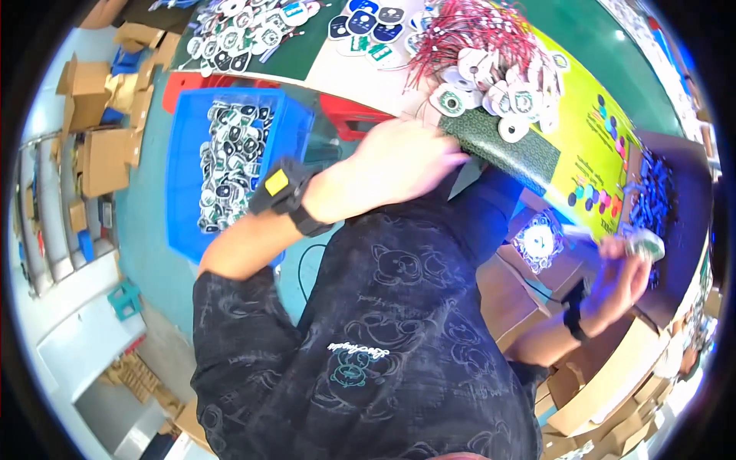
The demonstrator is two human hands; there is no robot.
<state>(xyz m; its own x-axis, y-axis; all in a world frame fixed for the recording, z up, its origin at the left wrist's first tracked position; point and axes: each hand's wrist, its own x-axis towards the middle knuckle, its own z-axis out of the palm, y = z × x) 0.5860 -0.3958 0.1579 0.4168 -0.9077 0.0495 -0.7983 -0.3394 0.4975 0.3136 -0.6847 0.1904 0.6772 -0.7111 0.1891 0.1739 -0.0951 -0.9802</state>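
Observation:
My left hand (406, 162) reaches across in front of me to the table's near edge, beside a dark green patterned mat (502, 146). Its fingers point right and are smeared by motion, so whether they hold anything is unclear. Out to the right, my right hand (622, 270) is closed on a white rounded piece with a green face (645, 245), near an open brown box. On the table, just past my left hand, lies a heap of similar white pieces (512, 98) with a tangle of red wires (475, 34) behind them.
A blue bin (178, 172) full of small black-and-white pieces stands at left, near a red stool (349, 115). Blue parts (652, 192) fill the brown box at right. Brightly lit pieces (538, 242) lie low between. Cardboard boxes (107, 161) line the far left.

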